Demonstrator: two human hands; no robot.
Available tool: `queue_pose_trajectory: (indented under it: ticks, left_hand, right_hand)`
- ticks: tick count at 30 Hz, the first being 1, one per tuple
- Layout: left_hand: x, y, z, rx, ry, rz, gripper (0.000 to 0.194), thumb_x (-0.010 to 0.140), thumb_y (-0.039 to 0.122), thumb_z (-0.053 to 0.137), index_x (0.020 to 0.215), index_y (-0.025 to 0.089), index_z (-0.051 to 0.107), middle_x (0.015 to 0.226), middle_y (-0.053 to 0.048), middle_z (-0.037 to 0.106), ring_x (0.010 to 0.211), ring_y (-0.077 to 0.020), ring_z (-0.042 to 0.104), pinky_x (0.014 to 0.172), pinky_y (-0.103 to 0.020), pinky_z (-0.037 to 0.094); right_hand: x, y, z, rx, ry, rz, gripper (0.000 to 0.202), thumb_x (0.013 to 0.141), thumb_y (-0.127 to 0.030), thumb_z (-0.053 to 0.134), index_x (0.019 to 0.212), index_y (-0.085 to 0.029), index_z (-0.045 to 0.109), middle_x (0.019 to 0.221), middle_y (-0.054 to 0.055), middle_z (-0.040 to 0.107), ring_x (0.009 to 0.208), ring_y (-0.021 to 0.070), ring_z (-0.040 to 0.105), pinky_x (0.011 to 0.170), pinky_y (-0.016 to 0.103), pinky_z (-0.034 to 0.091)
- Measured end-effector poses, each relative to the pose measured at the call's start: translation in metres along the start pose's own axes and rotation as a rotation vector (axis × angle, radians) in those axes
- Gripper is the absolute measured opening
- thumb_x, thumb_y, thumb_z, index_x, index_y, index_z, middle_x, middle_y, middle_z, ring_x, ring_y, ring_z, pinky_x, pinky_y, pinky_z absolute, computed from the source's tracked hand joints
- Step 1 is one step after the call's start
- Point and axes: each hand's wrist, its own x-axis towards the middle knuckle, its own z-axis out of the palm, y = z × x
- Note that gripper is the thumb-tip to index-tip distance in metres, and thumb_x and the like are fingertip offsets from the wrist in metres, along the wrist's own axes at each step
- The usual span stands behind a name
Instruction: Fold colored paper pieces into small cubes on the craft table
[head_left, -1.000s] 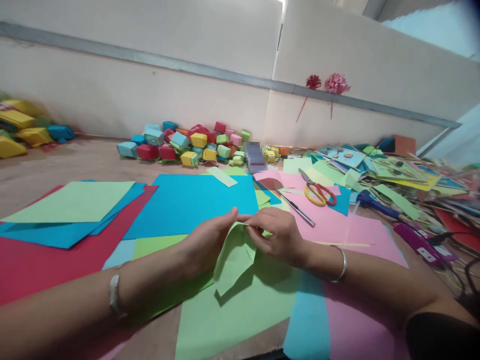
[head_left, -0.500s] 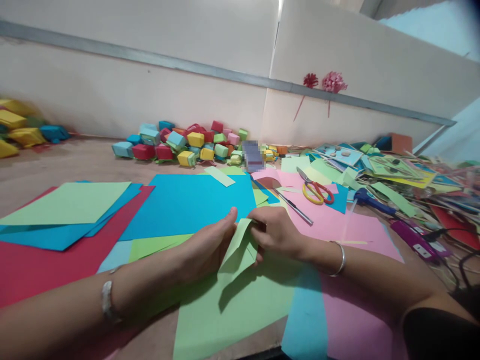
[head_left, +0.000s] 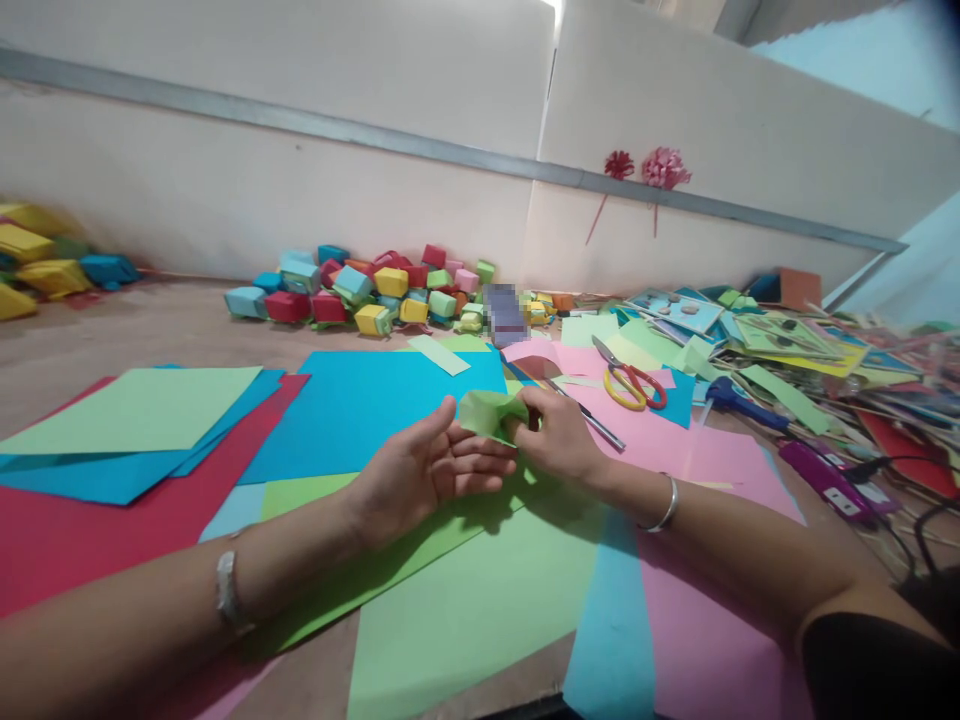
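Note:
A small folded light green paper piece (head_left: 487,415) is pinched in my right hand (head_left: 555,435), its fingers curled round the piece's right end. My left hand (head_left: 435,465) lies palm up just left of and below it, fingers extended and apart from the thumb, holding nothing. Beneath both hands are a large pale green sheet (head_left: 465,620) and a brighter green sheet (head_left: 315,625). A blue sheet (head_left: 375,410) lies behind my left hand. Scissors (head_left: 630,385) with yellow and red handles and a cutter (head_left: 600,425) rest beyond my right hand.
Small coloured paper boxes (head_left: 352,290) are heaped by the wall. Stacked sheets (head_left: 127,410) lie at left. On the right are a blue glue gun (head_left: 742,405), a purple power strip (head_left: 825,480) with cables, and a pile of cards (head_left: 787,335). A blurred phone (head_left: 506,315) leans near the boxes.
My left hand has let go of the green paper and opened palm up. The paper has risen slightly and turned from hanging down to lying sideways in my right hand.

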Motion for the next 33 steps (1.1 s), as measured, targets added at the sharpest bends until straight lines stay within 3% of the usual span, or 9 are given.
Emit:
queue_pose_trajectory:
  ticks: [3,7,10,13,16,21,26,29,33]
  left_hand:
    - [-0.001,-0.003,0.001,0.19,-0.02,0.166,0.056,0.065,0.056,0.082,0.104,0.019,0.068,0.094,-0.01,0.072,0.082,-0.0245,0.07,0.067,-0.034,0.057]
    - [-0.004,-0.003,0.003,0.539,0.105,0.327,0.072,0.064,0.055,0.082,0.123,0.02,0.058,0.083,-0.001,0.059,0.066,-0.0156,0.058,0.054,-0.028,0.049]
    - [-0.006,-0.004,0.005,0.774,0.272,0.415,0.076,0.064,0.049,0.08,0.127,0.021,0.051,0.099,-0.004,0.059,0.084,-0.0209,0.061,0.066,-0.034,0.054]
    - [-0.008,-0.007,0.007,0.83,0.244,0.485,0.059,0.069,0.041,0.072,0.121,0.022,0.05,0.117,-0.009,0.06,0.108,-0.0277,0.061,0.084,-0.042,0.056]
    - [-0.008,-0.008,0.007,0.82,0.225,0.49,0.048,0.071,0.029,0.06,0.117,0.022,0.049,0.113,-0.008,0.064,0.105,-0.0281,0.064,0.084,-0.042,0.055]
    - [-0.005,-0.006,0.004,0.87,0.351,0.49,0.056,0.06,0.016,0.049,0.116,0.022,0.052,0.108,-0.007,0.067,0.097,-0.0259,0.062,0.083,-0.04,0.051]
    - [-0.003,-0.004,0.002,0.929,0.439,0.496,0.022,0.074,0.03,0.056,0.095,0.023,0.057,0.084,-0.001,0.065,0.074,-0.0211,0.058,0.064,-0.034,0.047]
    - [-0.003,-0.003,0.001,0.94,0.456,0.495,0.019,0.076,0.038,0.06,0.087,0.023,0.056,0.077,0.001,0.062,0.069,-0.0191,0.056,0.062,-0.032,0.045]
    - [-0.002,-0.003,0.0,0.961,0.483,0.517,0.017,0.076,0.036,0.061,0.085,0.023,0.055,0.077,0.001,0.061,0.066,-0.0174,0.054,0.061,-0.031,0.042]
  right_hand:
    - [0.002,0.002,0.002,0.106,-0.016,0.061,0.004,0.066,-0.018,0.053,0.07,-0.021,0.052,0.062,-0.005,0.052,0.058,0.0112,0.045,0.057,0.024,0.033]
    - [-0.002,-0.002,0.006,0.214,-0.035,0.187,0.01,0.065,-0.019,0.052,0.075,-0.021,0.05,0.061,-0.006,0.052,0.057,0.0117,0.049,0.054,0.023,0.035]
    - [-0.009,-0.012,0.009,0.185,-0.037,0.216,0.011,0.068,-0.023,0.055,0.076,-0.022,0.047,0.06,-0.007,0.05,0.055,0.0121,0.049,0.052,0.024,0.034]
    - [-0.015,-0.021,0.011,0.206,-0.114,0.251,0.013,0.071,-0.026,0.057,0.075,-0.023,0.045,0.058,-0.007,0.051,0.054,0.0122,0.05,0.051,0.023,0.034]
    - [-0.017,-0.026,0.011,0.18,-0.176,0.263,0.019,0.072,-0.028,0.06,0.069,-0.023,0.042,0.055,-0.008,0.05,0.054,0.0116,0.049,0.052,0.023,0.033]
    - [-0.016,-0.024,0.012,0.073,-0.131,0.167,0.029,0.071,-0.034,0.065,0.065,-0.023,0.038,0.056,-0.007,0.046,0.054,0.0107,0.044,0.053,0.025,0.029]
    - [-0.021,-0.022,0.015,0.115,-0.078,0.071,0.03,0.072,-0.038,0.065,0.08,-0.024,0.04,0.06,-0.008,0.045,0.053,0.0116,0.044,0.053,0.025,0.032]
    - [-0.024,-0.021,0.016,0.091,-0.032,-0.031,0.024,0.074,-0.033,0.06,0.084,-0.024,0.039,0.069,-0.005,0.048,0.058,0.0124,0.045,0.055,0.025,0.035]
    - [-0.025,-0.018,0.016,0.053,0.027,-0.214,0.012,0.077,-0.019,0.051,0.082,-0.023,0.04,0.079,0.0,0.05,0.069,0.0147,0.047,0.062,0.027,0.039]
